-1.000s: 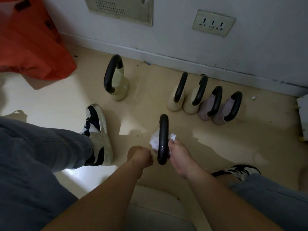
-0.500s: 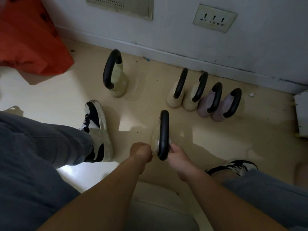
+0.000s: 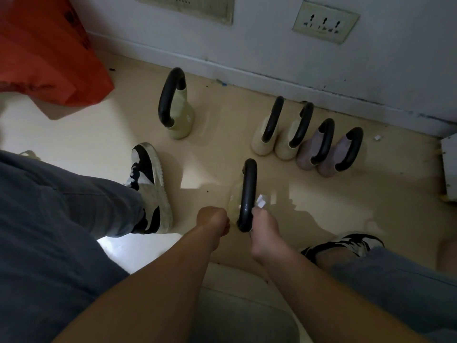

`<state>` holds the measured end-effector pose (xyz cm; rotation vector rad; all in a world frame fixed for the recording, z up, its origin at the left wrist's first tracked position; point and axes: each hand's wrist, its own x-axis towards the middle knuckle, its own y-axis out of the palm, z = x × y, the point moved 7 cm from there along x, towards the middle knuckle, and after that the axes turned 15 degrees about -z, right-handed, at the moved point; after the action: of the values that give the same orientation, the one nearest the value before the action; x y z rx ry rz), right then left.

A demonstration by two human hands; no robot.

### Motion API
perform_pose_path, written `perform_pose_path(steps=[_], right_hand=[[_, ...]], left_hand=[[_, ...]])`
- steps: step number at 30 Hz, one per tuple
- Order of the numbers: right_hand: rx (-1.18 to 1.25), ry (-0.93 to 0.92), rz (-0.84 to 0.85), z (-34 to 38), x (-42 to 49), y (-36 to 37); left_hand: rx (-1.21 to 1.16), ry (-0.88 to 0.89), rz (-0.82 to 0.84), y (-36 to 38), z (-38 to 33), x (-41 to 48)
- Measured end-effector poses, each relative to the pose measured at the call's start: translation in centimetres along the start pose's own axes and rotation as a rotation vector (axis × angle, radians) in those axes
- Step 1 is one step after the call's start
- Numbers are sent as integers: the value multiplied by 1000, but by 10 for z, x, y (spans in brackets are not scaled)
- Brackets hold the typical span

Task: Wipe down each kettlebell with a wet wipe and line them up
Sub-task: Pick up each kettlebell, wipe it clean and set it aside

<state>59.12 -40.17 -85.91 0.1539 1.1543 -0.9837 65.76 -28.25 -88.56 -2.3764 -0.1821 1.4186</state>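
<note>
**Head view, looking down.** Clock directions are taken from the near kettlebell (image 3: 248, 191), with 12 toward the wall (image 3: 371, 58).

- **Near kettlebell.** It is stood upright on the floor (image 3: 210, 149) between the feet, with its black handle seen edge-on. This placing is judged to let both hands reach it without a lift.
- **Right hand.** A wet wipe (image 3: 261, 201) is pinched in the right hand (image 3: 264, 226) and pressed against the right flank of the handle, near its lower end. Wiping of the handle is judged to be the step in progress.
- **Left hand.** The left hand (image 3: 214, 219) is held at 8 o'clock, just beside the pale body, with fingers curled. Whether anything is gripped, or the body merely steadied, cannot be told.
- **Row.** A row of four kettlebells (image 3: 308, 154), two cream and two mauve, is set at 1 o'clock along the wall. Their handles are parallel and their bodies touching or nearly so. These are presumably the ones already wiped.
- **Large kettlebell.** A large kettlebell (image 3: 176, 110) is left apart at 11 o'clock, probably awaiting its turn.
- **Other.** An orange bag (image 3: 49, 53) lies at 10 o'clock.
</note>
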Motion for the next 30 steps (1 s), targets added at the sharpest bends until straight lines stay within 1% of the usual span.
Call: perform_pose_path(steps=[2, 4, 7, 9, 10, 11, 12, 13, 14, 15, 16, 18, 19, 22, 25, 26, 27, 30], right_hand=[[62, 1, 34, -3, 22, -1], [41, 5, 45, -2, 20, -2], [20, -17, -33, 3, -7, -5], [44, -37, -54, 10, -25, -9], [75, -36, -47, 15, -32, -10], [94, -65, -9, 23, -42, -10], [109, -121, 35, 37, -51, -8], [121, -198, 56, 53, -58, -6], [152, -249, 65, 68, -63, -6], [184, -273, 64, 80, -66, -6], [188, -283, 64, 89, -69, -7], [168, -284, 104, 95, -62, -8], [162, -257, 132, 95, -56, -9], [162, -185, 203, 97, -39, -10], [154, -233, 246, 109, -29, -7], [157, -252, 254, 111, -25, -5], [158, -268, 259, 113, -22, -4], [134, -275, 217, 112, -8, -4]], left_hand=[[-28, -21, -4, -5, -2, -5], [-53, -37, 22, -2, -4, -5], [-78, -47, 13, -1, -10, -11], [-113, -49, 0, 2, -13, -10], [-122, -37, -12, 4, -15, -9], [-62, 39, -30, 5, -20, -5], [-60, 37, -28, 6, -24, -5], [43, 43, -26, 7, -32, -3], [163, 173, -104, 2, -36, -3], [108, 184, -125, -3, -43, -6], [-109, 91, -44, -3, -47, -6], [-345, 38, 73, -3, -58, -15], [-441, 5, 170, 1, -64, -17], [-448, -11, 514, 16, -78, -38], [-497, -27, 791, 19, -86, -57], [-520, -19, 811, 17, -88, -59], [-542, -13, 795, 15, -89, -57], [-516, 3, 702, 10, -95, -50]])
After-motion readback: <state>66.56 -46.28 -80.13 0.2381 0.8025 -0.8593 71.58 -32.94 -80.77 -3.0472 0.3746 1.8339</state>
